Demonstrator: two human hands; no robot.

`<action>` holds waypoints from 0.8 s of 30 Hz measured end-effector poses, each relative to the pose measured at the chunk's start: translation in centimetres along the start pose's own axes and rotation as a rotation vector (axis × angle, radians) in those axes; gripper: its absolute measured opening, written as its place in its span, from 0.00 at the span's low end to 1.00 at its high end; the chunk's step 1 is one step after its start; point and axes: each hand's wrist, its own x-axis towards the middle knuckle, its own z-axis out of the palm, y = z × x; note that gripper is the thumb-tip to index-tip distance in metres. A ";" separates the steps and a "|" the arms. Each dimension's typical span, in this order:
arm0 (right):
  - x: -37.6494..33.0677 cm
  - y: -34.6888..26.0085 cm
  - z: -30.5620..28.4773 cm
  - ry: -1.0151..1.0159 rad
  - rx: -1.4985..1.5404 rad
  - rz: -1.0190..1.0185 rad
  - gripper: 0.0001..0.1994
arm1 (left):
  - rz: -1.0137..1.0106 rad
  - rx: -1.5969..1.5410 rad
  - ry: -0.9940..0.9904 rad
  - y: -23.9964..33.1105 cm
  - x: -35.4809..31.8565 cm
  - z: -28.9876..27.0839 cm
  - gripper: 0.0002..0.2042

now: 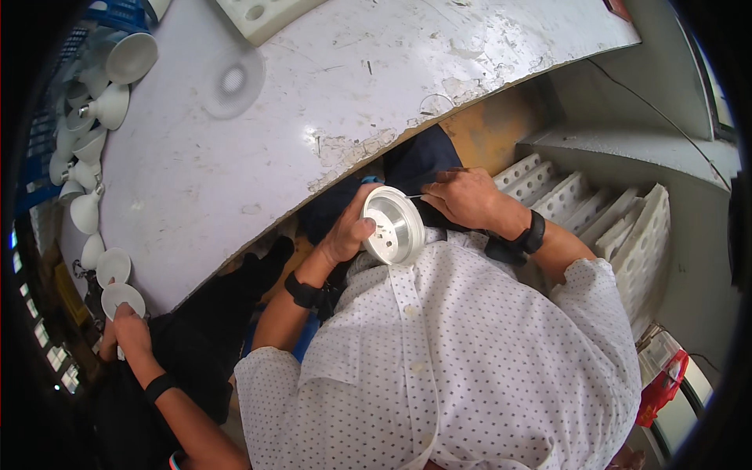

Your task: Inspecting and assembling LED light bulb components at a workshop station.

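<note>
In front of my chest, my left hand [342,235] grips a round white lamp housing [410,239], its thumb over the near rim. The open mouth of the housing is tilted up, showing a shiny inner wall and a bottom with small holes and slots. My right hand [472,202] is closed on a thin metal rod [415,196], which reaches to the far right rim of the housing. The fingers hide most of the rod, so its exact kind is unclear.
A worn white table [258,157] lies ahead. Many white lamp housings [111,107] and blue crates [47,141] line its left side. At lower left, a co-worker's hand [131,333] holds another housing. Perforated white foam boards [642,251] stand at right; another foam block [266,16] sits on the table.
</note>
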 end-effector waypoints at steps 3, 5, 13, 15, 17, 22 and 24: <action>-0.5 -0.1 0.1 -0.034 -0.060 -0.007 0.14 | -0.047 0.033 -0.046 0.9 0.1 0.0 0.37; -0.7 -0.3 -0.2 -0.057 -0.082 0.000 0.14 | -0.076 0.119 0.005 1.5 0.0 0.2 0.33; 0.2 -0.7 -0.3 -0.093 -0.106 0.042 0.14 | 0.093 0.378 0.051 1.4 0.0 1.1 0.34; 0.4 -0.6 -0.3 -0.060 -0.093 0.034 0.14 | 0.106 0.399 0.051 1.3 0.1 1.2 0.34; 0.5 -0.5 -0.2 -0.029 -0.079 0.027 0.15 | 0.113 0.420 0.030 1.2 0.1 1.0 0.33; 0.7 -0.3 0.6 0.063 -0.051 0.016 0.15 | 0.024 0.401 0.005 1.7 0.3 1.1 0.38; 0.9 -0.2 0.7 0.085 -0.059 0.010 0.15 | -0.003 0.378 -0.005 1.4 0.4 1.1 0.38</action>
